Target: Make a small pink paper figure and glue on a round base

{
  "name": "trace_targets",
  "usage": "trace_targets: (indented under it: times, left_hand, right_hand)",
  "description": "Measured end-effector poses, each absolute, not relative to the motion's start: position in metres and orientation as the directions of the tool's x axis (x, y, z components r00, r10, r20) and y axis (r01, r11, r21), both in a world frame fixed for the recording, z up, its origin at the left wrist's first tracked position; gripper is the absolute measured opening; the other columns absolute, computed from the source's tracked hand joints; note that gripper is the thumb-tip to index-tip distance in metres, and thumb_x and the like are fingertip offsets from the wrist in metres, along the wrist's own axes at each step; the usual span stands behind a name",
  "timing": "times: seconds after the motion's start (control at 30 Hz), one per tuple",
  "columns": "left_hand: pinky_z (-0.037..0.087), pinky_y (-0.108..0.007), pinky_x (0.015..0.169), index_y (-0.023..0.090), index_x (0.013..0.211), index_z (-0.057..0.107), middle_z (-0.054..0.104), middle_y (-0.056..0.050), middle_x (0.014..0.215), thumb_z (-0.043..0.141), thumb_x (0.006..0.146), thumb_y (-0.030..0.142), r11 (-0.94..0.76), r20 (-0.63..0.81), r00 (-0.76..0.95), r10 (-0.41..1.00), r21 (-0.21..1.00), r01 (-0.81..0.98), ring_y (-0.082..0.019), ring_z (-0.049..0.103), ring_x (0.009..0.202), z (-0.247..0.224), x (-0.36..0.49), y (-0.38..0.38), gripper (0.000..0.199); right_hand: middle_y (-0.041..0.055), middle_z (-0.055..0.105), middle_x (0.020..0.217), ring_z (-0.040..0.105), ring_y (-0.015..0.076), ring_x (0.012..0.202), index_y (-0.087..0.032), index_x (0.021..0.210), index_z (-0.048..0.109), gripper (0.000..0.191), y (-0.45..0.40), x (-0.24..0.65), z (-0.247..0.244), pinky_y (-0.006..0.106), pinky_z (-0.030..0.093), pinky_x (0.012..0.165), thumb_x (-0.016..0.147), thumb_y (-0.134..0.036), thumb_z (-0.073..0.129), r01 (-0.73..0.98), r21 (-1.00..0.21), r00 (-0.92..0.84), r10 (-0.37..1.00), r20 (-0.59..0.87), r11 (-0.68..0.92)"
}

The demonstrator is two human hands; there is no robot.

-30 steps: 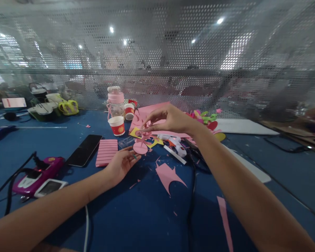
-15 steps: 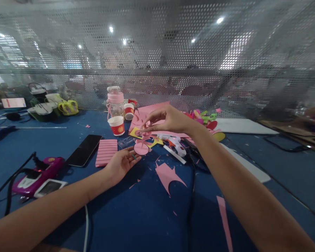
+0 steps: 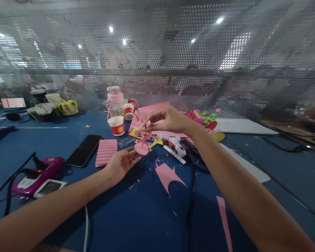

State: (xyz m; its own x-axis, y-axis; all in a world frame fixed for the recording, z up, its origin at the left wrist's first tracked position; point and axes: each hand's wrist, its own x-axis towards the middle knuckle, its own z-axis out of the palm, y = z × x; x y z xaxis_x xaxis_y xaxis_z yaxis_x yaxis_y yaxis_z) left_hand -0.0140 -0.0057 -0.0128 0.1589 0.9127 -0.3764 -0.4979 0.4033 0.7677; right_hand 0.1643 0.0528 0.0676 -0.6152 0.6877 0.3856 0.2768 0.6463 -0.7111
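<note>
My right hand [image 3: 164,119] reaches in from the right, its thumb and fingertips pinched on the upper part of a small pink cutout piece [image 3: 141,149]. A round disc with a dark outline forms the lower end of that piece, and curled pink bits stand above it. Palm up, my left hand [image 3: 123,161] lies just left of the disc, fingers loosely stretched, with the fingertips close to or touching its lower left edge. A small teal thing [image 3: 134,156] shows at the left fingers; its kind is unclear. Behind the hands are pink sheets [image 3: 157,108] and yellow scraps [image 3: 134,132].
A glue gun [image 3: 173,142] lies right of centre, with pink scraps [image 3: 168,175] nearby. Paper cups [image 3: 117,126], a pink-lidded bottle [image 3: 115,103], a phone [image 3: 85,150], striped pink sheets [image 3: 106,153] and a purple power strip [image 3: 39,176] stand left. A black cable [image 3: 191,199] crosses the front.
The pink disc has shifted very slightly right. Both hands have stayed almost where they were.
</note>
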Motion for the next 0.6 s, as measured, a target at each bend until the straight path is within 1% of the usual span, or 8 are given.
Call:
trace_targets:
  times: [0.13,0.23,0.3,0.37,0.43,0.47,0.53,0.6]
  left_hand:
    - [0.051,-0.027,0.086,0.009,0.095,0.058,0.069,-0.008,0.082,0.039,0.060,-0.007,0.414,-0.384,0.170,0.907,0.750,-0.516,-0.014,0.066,0.077,-0.013,-0.014,-0.005,0.043]
    - [0.052,-0.027,0.083,0.008,0.103,0.055,0.070,-0.009,0.084,0.038,0.060,-0.009,0.409,-0.390,0.152,0.908,0.747,-0.524,-0.015,0.067,0.077,-0.013,-0.013,-0.005,0.049]
    - [0.052,-0.027,0.081,0.007,0.111,0.050,0.070,-0.012,0.089,0.038,0.060,-0.010,0.399,-0.400,0.122,0.908,0.744,-0.536,-0.016,0.068,0.078,-0.012,-0.012,-0.006,0.054]
    - [0.053,-0.028,0.080,0.006,0.117,0.044,0.068,-0.016,0.099,0.038,0.062,-0.011,0.395,-0.409,0.100,0.907,0.746,-0.536,-0.018,0.068,0.080,-0.012,-0.012,-0.007,0.058]
    - [0.053,-0.028,0.080,0.007,0.119,0.042,0.065,-0.018,0.108,0.039,0.064,-0.011,0.391,-0.403,0.098,0.910,0.756,-0.524,-0.018,0.068,0.084,-0.012,-0.012,-0.008,0.058]
    - [0.053,-0.027,0.080,0.008,0.119,0.042,0.065,-0.017,0.110,0.040,0.065,-0.010,0.391,-0.401,0.096,0.911,0.763,-0.515,-0.018,0.068,0.085,-0.012,-0.012,-0.009,0.057]
    - [0.053,-0.027,0.079,0.008,0.118,0.044,0.066,-0.016,0.107,0.041,0.067,-0.009,0.383,-0.395,0.088,0.915,0.776,-0.501,-0.018,0.068,0.084,-0.011,-0.012,-0.009,0.053]
    - [0.054,-0.028,0.078,0.007,0.114,0.047,0.069,-0.016,0.098,0.043,0.070,-0.006,0.379,-0.390,0.087,0.917,0.782,-0.495,-0.018,0.069,0.078,-0.011,-0.012,-0.009,0.047]
  right_hand:
    - [0.0036,0.069,0.076,0.065,0.0174,0.076,-0.016,0.064,0.062,0.027,0.050,0.163,0.068,0.032,0.050,0.074,0.060,-0.041,0.073,0.258,-0.727,-0.617,0.687,0.382,0.636]
    - [0.0037,0.068,0.075,0.064,0.0168,0.073,-0.016,0.065,0.063,0.025,0.050,0.162,0.069,0.031,0.050,0.070,0.062,-0.040,0.072,0.290,-0.689,-0.605,0.685,0.406,0.664]
    - [0.0040,0.068,0.073,0.064,0.0167,0.071,-0.016,0.067,0.065,0.023,0.052,0.164,0.070,0.030,0.049,0.067,0.064,-0.037,0.071,0.347,-0.646,-0.567,0.701,0.433,0.679]
    - [0.0049,0.068,0.071,0.063,0.0173,0.068,-0.016,0.067,0.065,0.020,0.055,0.167,0.071,0.031,0.048,0.066,0.064,-0.035,0.072,0.454,-0.574,-0.484,0.729,0.484,0.682]
    - [0.0061,0.067,0.067,0.062,0.0180,0.066,-0.015,0.064,0.065,0.021,0.057,0.171,0.073,0.032,0.047,0.065,0.064,-0.034,0.072,0.559,-0.499,-0.393,0.742,0.543,0.662]
    - [0.0065,0.067,0.066,0.062,0.0182,0.065,-0.015,0.064,0.065,0.022,0.057,0.172,0.075,0.032,0.047,0.065,0.063,-0.035,0.073,0.578,-0.488,-0.369,0.742,0.560,0.655]
    - [0.0067,0.067,0.067,0.062,0.0182,0.066,-0.015,0.066,0.065,0.027,0.055,0.174,0.077,0.032,0.046,0.063,0.065,-0.041,0.071,0.522,-0.530,-0.392,0.740,0.547,0.668]
    - [0.0061,0.068,0.070,0.062,0.0176,0.067,-0.015,0.069,0.066,0.031,0.051,0.175,0.080,0.030,0.046,0.061,0.069,-0.046,0.066,0.416,-0.598,-0.478,0.724,0.498,0.686]
